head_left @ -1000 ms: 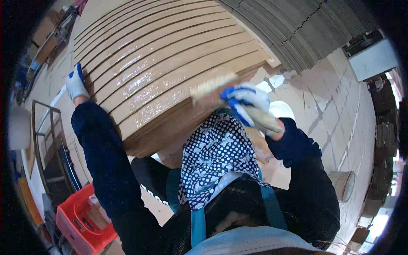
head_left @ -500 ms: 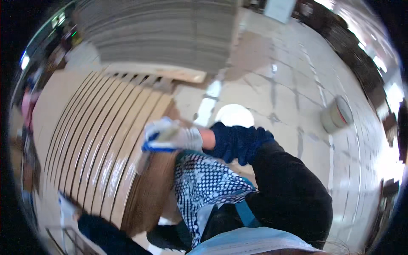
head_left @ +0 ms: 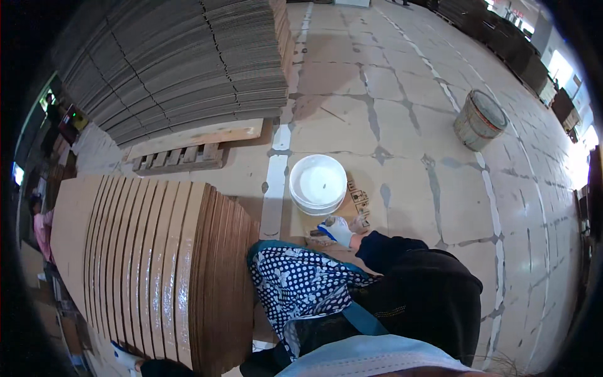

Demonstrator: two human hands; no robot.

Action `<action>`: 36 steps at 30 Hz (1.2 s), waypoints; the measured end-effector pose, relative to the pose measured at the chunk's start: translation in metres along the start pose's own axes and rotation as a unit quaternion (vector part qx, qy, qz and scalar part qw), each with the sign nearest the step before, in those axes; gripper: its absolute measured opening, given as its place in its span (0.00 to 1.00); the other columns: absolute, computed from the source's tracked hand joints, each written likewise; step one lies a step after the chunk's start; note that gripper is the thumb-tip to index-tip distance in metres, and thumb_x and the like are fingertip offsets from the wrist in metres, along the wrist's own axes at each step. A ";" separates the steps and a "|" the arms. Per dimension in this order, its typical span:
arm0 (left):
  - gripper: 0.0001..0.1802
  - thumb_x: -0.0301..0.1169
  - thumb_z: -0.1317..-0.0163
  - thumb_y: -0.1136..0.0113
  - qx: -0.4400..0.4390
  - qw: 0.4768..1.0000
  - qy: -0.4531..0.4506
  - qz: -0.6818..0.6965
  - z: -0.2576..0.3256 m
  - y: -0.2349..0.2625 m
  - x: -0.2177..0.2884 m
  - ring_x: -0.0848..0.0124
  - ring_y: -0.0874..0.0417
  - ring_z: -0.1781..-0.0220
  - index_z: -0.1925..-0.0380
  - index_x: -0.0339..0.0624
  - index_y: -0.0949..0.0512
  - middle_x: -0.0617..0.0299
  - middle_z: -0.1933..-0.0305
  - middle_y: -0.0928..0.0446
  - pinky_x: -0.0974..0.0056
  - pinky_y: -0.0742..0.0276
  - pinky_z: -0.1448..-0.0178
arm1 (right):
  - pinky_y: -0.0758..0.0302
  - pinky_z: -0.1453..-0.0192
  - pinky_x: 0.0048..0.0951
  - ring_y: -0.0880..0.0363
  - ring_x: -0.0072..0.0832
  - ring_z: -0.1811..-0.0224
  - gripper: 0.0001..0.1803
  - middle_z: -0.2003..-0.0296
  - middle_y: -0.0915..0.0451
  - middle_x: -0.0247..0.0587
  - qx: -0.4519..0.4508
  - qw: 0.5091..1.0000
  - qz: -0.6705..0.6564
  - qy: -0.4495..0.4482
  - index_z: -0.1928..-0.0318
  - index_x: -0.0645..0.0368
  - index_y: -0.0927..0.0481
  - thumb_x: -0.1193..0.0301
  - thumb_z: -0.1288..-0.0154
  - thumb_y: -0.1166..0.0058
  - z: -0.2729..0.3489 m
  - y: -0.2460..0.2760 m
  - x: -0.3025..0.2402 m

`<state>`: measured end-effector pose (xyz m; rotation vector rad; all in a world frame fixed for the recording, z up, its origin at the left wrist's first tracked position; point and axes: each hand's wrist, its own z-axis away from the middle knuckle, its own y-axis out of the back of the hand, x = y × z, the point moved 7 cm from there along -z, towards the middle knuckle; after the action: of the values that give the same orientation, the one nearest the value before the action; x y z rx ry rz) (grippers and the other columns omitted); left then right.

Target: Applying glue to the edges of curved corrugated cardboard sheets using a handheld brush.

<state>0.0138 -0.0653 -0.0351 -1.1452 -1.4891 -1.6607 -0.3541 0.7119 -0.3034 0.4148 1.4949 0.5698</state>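
My right hand (head_left: 339, 231), in a white glove with blue fingers, is closed around what looks like a flat brush (head_left: 319, 239), just on the near side of a white bucket (head_left: 318, 204). Pale contents show inside the bucket. To the left lies a fanned stack of brown cardboard sheets (head_left: 141, 251), overlapping so that a row of narrow strips shows. Several strips have a wet-looking shine. At the stack's near left edge, my left hand (head_left: 127, 358) is gloved too, its fingers stretched out against the cardboard.
Behind the fanned stack, a tall pile of flat cardboard (head_left: 188, 69) stands on a wooden pallet (head_left: 182, 156). A worn round bucket (head_left: 480, 120) stands on the tiled floor at the right. A person in pink (head_left: 43, 229) is at the far left. Dark stacks (head_left: 496, 38) line the far right.
My right hand has moved off the stack's near right corner, rightward to beside the white bucket. My left hand stays by the stack's edge. The view has shifted to the right.
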 end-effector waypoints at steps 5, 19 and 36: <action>0.26 0.39 0.34 0.59 -0.015 0.999 -0.052 -0.002 0.034 0.001 0.024 0.63 0.36 0.40 0.37 0.45 0.44 0.54 0.37 0.40 0.57 0.36 0.43 | 0.27 0.67 0.35 0.22 0.38 0.74 0.18 0.76 0.21 0.48 -0.034 0.975 -0.134 -0.171 0.71 0.63 0.21 0.58 0.50 0.40 -0.012 -0.045 0.053; 0.30 0.39 0.35 0.59 -0.132 0.969 -0.211 -0.011 0.222 0.036 -0.036 0.61 0.44 0.34 0.34 0.50 0.50 0.56 0.33 0.46 0.49 0.46 0.35 | 0.27 0.72 0.30 0.23 0.34 0.75 0.16 0.77 0.23 0.44 0.049 0.966 -0.029 -0.252 0.70 0.64 0.22 0.61 0.49 0.41 0.020 -0.011 0.053; 0.23 0.48 0.41 0.46 -0.061 0.871 -0.267 -0.408 0.280 0.030 -0.021 0.70 0.22 0.65 0.50 0.49 0.28 0.63 0.63 0.24 0.64 0.27 0.67 | 0.27 0.60 0.40 0.23 0.44 0.66 0.16 0.62 0.24 0.56 0.139 0.779 0.098 0.604 0.52 0.58 0.26 0.64 0.35 0.56 -0.117 -0.038 -0.397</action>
<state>0.1041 0.2024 -0.0448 -1.1753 -2.5063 -2.0892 -0.4615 0.4371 -0.0102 0.4505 2.8321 0.8477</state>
